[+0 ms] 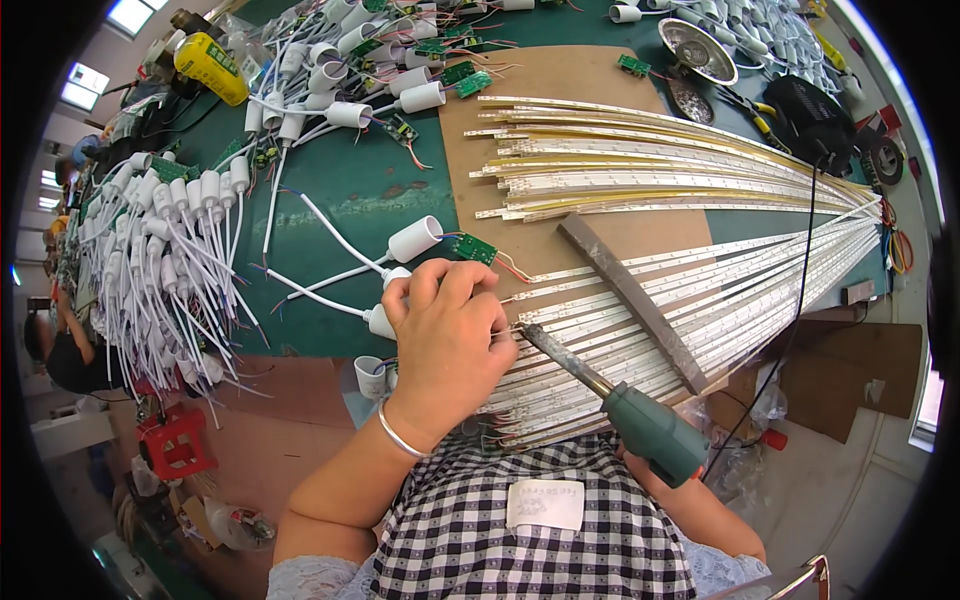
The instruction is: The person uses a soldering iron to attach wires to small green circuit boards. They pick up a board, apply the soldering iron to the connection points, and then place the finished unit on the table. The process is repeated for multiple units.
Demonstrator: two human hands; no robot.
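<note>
My left hand, with a silver bangle on its wrist, is closed in a pinch on thin wires at the near ends of the LED strips. White plastic caps with cables stick out beside its knuckles. From the right, a green-handled soldering iron points at those wires, its tip close to my left fingertips. My right hand holds the iron from below; the handle hides most of its fingers. A white cap wired to a green circuit board lies just beyond my left hand.
A grey metal bar lies across the strips. More strips fan over brown board. Bundles of white capped cables fill the left. A yellow bottle, a metal bowl and pliers stand or lie farther back.
</note>
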